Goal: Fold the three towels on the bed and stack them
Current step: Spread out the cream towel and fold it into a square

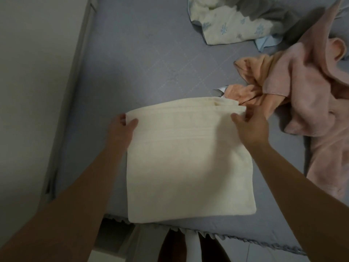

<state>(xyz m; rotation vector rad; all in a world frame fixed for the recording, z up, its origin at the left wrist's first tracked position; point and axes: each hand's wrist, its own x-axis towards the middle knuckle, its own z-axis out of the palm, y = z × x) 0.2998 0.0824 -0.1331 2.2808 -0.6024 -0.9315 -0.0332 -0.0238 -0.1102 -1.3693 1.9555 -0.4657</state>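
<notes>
My two bare forearms reach in from the bottom of the view, over the scalloped near edge of the bed (pixel 132 76), whose grey quilted cover fills most of what I see. Between my arms lies the cream towel (pixel 188 167), folded into a thick rectangle with its near edge just at the edge of the bed and its far edge showing several stacked layers. My left hand (pixel 120 129) is closed on the far left corner of that towel, thumb on top of the cloth and fingers curled under the edge. My right hand (pixel 249 125) is pinching the far right corner the same way, thumb lying on the top layer and the other fingers tucked behind the fold. So the towel sits flat in front of me, gripped at both far corners. To the right of my right hand, an orange towel (pixel 251 82) lies crumpled, touching a pink towel (pixel 309 103) heaped loosely along the right side of the bed. Further off, at the top right, a pale cloth with small blue prints (pixel 232 25) is bunched up beside something grey. I can read no label or writing on any of the cloth.
</notes>
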